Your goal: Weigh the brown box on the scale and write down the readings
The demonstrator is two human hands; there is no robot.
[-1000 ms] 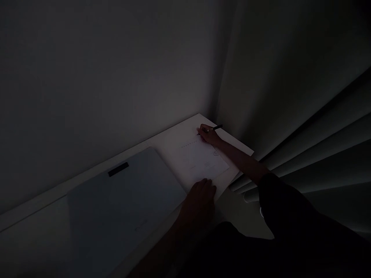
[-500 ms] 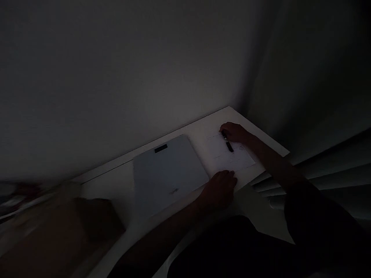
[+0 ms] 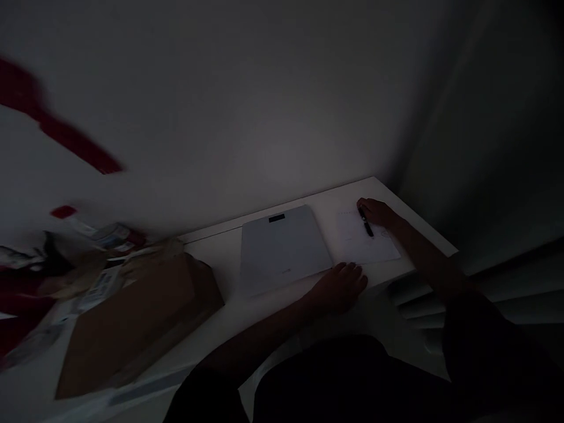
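The scene is very dark. My right hand (image 3: 377,212) rests on a white sheet of paper (image 3: 368,244) near the desk's far right corner, fingers curled beside a black pen (image 3: 365,223) that lies on the sheet; whether they grip the pen is unclear. My left hand (image 3: 345,285) lies flat at the paper's near edge, fingers stretched out. A flat white scale-like slab (image 3: 284,247) with a small dark display lies just left of the paper.
A white desk (image 3: 220,258) runs along a pale wall. A brown cardboard box (image 3: 136,320) sits to the left, with blurred red and white packages (image 3: 39,276) behind it. Slatted blinds (image 3: 506,282) hang at the right.
The view swung left, revealing the cardboard box and clutter. My right hand went from writing with the pen upright to the pen lying on the paper. My left hand stayed at the paper's edge.
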